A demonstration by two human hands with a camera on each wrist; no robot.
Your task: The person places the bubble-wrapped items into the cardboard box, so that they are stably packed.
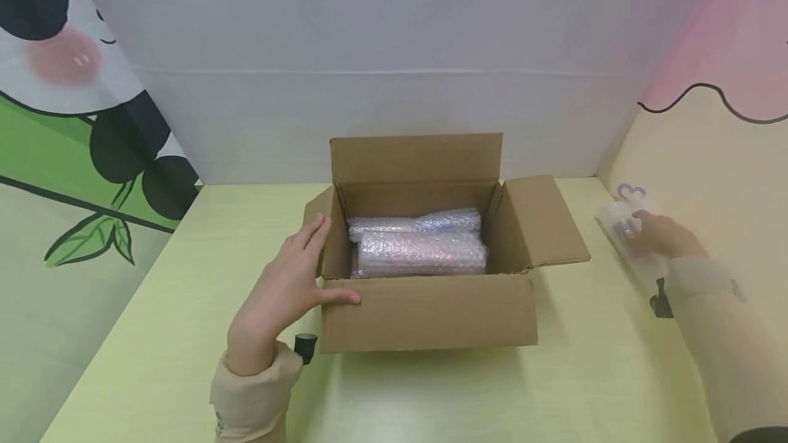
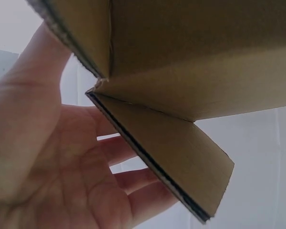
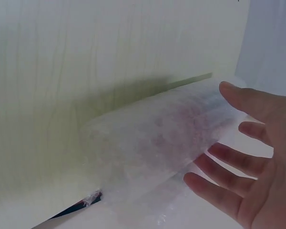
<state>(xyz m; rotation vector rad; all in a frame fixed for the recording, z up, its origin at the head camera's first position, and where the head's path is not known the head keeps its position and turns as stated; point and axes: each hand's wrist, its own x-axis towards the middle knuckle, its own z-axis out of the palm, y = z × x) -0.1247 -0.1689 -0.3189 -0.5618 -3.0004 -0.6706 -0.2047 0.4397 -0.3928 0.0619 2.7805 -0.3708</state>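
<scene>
An open cardboard box [image 1: 431, 313] stands on the table with its flaps folded outward. Inside it lie bubble-wrapped packages, one in front [image 1: 425, 253] and another behind [image 1: 448, 221]. My left hand [image 1: 280, 286] rests at the box's front left corner, thumb on the front flap, straight fingers against the outside of the left flap [image 2: 167, 148]. At the table's right edge, my right hand [image 1: 667, 234] is beside a further bubble-wrapped package [image 3: 157, 133], its fingers spread, the fingertips close to or touching the wrap. Reddish contents show faintly through it.
The pale yellow table [image 1: 172, 333] meets a grey-white backdrop [image 1: 394, 39] behind the box. A printed panel [image 1: 726, 149] rises close beside the right hand, another [image 1: 80, 156] at the left. The box's right flap [image 1: 548, 217] sticks out sideways.
</scene>
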